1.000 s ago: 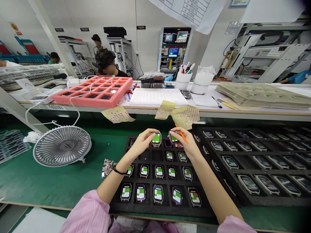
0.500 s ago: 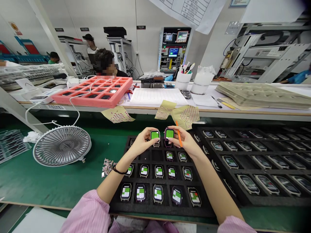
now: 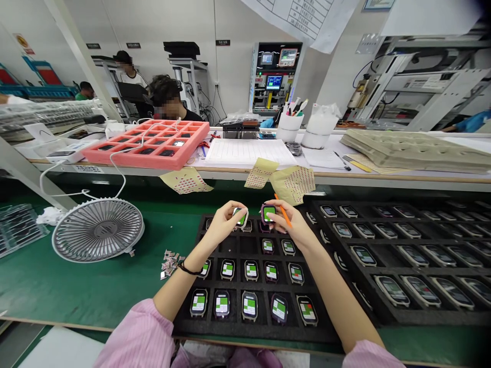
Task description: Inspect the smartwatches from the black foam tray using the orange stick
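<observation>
My left hand (image 3: 226, 221) is closed on a light-framed smartwatch (image 3: 240, 216), its thumb across the green-lit screen. In my right hand (image 3: 290, 221) is a purple-framed smartwatch (image 3: 268, 212), also showing green. An orange stick-shaped tool (image 3: 283, 210) is tucked between the fingers of that same hand. Both watches are held above the far rows of a black foam tray (image 3: 245, 331), where several strapless watch bodies lie in compartments with green and white screens. A few of those screens show a red patch.
A second black foam tray (image 3: 378, 271) of watches adjoins on the right. To the left are a fan (image 3: 98, 231) and small metallic pieces (image 3: 169, 263). A pink foam tray (image 3: 184, 159) sits on the raised shelf. Yellow dotted sheets (image 3: 293, 184) hang from its edge.
The watch in my left hand has tilted and shifted slightly left, with my thumb now higher over its screen. The orange tool leans more. A person in the background has moved left.
</observation>
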`<state>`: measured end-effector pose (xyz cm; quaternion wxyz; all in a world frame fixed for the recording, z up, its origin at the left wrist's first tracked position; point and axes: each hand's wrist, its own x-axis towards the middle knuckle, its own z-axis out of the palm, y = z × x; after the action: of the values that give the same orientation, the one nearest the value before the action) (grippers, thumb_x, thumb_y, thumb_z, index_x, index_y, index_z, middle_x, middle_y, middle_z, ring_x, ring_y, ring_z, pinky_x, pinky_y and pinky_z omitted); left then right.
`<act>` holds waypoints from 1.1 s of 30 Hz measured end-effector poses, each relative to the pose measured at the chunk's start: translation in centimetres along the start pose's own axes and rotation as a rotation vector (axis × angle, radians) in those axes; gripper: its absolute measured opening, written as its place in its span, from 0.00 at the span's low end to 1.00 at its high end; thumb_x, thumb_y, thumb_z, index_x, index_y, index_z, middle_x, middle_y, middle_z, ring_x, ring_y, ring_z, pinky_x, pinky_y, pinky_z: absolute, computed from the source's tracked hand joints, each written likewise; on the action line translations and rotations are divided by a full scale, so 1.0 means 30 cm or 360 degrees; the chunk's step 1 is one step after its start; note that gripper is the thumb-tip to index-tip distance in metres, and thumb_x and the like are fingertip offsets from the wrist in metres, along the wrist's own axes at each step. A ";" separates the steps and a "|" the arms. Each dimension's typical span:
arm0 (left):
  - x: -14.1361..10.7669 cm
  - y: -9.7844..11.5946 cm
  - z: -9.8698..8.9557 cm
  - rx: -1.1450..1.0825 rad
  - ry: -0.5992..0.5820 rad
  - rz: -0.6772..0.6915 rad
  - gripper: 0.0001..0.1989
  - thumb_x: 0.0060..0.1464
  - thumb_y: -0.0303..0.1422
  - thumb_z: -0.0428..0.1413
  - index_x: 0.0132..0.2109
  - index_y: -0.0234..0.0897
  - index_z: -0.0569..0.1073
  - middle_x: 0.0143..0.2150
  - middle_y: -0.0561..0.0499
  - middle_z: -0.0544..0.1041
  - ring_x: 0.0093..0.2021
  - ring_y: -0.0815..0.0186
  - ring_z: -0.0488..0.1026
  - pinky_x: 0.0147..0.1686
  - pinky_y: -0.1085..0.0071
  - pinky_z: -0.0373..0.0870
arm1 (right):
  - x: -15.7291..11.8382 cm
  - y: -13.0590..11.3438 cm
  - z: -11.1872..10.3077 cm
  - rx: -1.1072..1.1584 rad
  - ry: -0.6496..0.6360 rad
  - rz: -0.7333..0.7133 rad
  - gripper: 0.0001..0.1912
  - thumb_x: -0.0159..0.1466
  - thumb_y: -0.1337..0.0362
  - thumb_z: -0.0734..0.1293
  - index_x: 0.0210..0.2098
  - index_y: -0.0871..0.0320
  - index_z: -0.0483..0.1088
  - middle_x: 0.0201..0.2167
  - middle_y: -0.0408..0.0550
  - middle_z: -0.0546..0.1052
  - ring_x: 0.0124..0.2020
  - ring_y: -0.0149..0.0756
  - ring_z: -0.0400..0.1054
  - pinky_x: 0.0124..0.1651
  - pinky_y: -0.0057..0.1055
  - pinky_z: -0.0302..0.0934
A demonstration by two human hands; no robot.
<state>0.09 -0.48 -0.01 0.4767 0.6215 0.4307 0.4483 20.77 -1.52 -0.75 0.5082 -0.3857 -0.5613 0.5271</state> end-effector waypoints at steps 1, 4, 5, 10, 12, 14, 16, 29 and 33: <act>0.000 0.000 -0.001 -0.0016 -0.0016 0.0001 0.19 0.52 0.49 0.58 0.38 0.35 0.72 0.26 0.56 0.66 0.22 0.75 0.57 0.20 0.78 0.56 | 0.000 0.000 -0.005 0.0002 -0.0044 -0.0001 0.18 0.56 0.57 0.73 0.45 0.53 0.71 0.37 0.46 0.75 0.24 0.29 0.67 0.18 0.24 0.51; 0.000 0.004 -0.003 -0.0101 -0.0111 0.0010 0.21 0.55 0.49 0.55 0.45 0.35 0.73 0.26 0.56 0.65 0.20 0.77 0.54 0.17 0.79 0.51 | 0.002 0.003 -0.015 0.0007 -0.0120 -0.0003 0.21 0.56 0.59 0.74 0.48 0.52 0.69 0.39 0.47 0.74 0.29 0.32 0.70 0.18 0.23 0.51; -0.001 0.004 -0.004 -0.0118 -0.0143 0.0025 0.22 0.55 0.48 0.55 0.48 0.36 0.72 0.27 0.56 0.66 0.20 0.77 0.54 0.17 0.79 0.51 | 0.002 0.005 -0.016 0.0007 -0.0119 -0.0004 0.21 0.56 0.60 0.74 0.48 0.52 0.69 0.39 0.47 0.74 0.29 0.32 0.71 0.18 0.23 0.51; -0.003 -0.003 -0.006 -0.0114 -0.0266 0.0111 0.24 0.54 0.43 0.59 0.54 0.36 0.68 0.39 0.48 0.75 0.32 0.70 0.69 0.30 0.75 0.67 | 0.005 0.008 -0.014 0.0012 -0.0077 0.0003 0.20 0.55 0.62 0.75 0.47 0.53 0.70 0.37 0.45 0.74 0.27 0.30 0.70 0.18 0.23 0.51; -0.004 -0.009 -0.008 -0.0076 -0.0279 0.0141 0.24 0.54 0.41 0.59 0.54 0.36 0.67 0.43 0.46 0.75 0.38 0.67 0.72 0.36 0.72 0.69 | 0.004 0.006 -0.013 0.0009 -0.0070 0.0002 0.20 0.55 0.62 0.75 0.47 0.53 0.70 0.37 0.45 0.74 0.27 0.30 0.70 0.19 0.23 0.51; -0.004 -0.013 -0.009 -0.0040 -0.0274 0.0160 0.23 0.54 0.39 0.60 0.54 0.36 0.68 0.44 0.46 0.75 0.40 0.66 0.73 0.38 0.71 0.69 | 0.003 0.004 -0.013 0.0002 -0.0063 -0.0003 0.20 0.55 0.62 0.75 0.47 0.53 0.70 0.38 0.45 0.74 0.27 0.30 0.70 0.19 0.24 0.51; -0.004 -0.013 -0.010 -0.0055 -0.0289 0.0145 0.23 0.54 0.39 0.60 0.54 0.36 0.67 0.44 0.46 0.75 0.39 0.66 0.73 0.35 0.73 0.69 | 0.002 0.003 -0.015 -0.0002 -0.0055 0.0000 0.20 0.56 0.60 0.74 0.47 0.53 0.70 0.38 0.46 0.74 0.26 0.31 0.70 0.18 0.24 0.51; -0.009 0.003 -0.013 -0.0199 -0.0348 0.0059 0.27 0.54 0.42 0.59 0.58 0.37 0.64 0.43 0.46 0.73 0.35 0.68 0.70 0.19 0.79 0.60 | 0.003 0.001 0.002 0.0020 0.0077 -0.0001 0.22 0.49 0.62 0.78 0.42 0.53 0.71 0.35 0.43 0.74 0.24 0.28 0.66 0.20 0.25 0.57; -0.007 0.009 -0.014 -0.0242 -0.0277 0.0005 0.25 0.57 0.45 0.55 0.56 0.36 0.66 0.45 0.44 0.74 0.36 0.67 0.72 0.20 0.78 0.60 | 0.008 0.004 -0.002 0.0008 0.0105 0.0017 0.22 0.49 0.59 0.78 0.42 0.54 0.71 0.32 0.43 0.74 0.22 0.28 0.65 0.19 0.25 0.54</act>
<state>-0.32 -0.64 0.30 0.5574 0.6208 0.3513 0.4248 20.76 -1.27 -0.84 0.5247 -0.4046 -0.5408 0.5182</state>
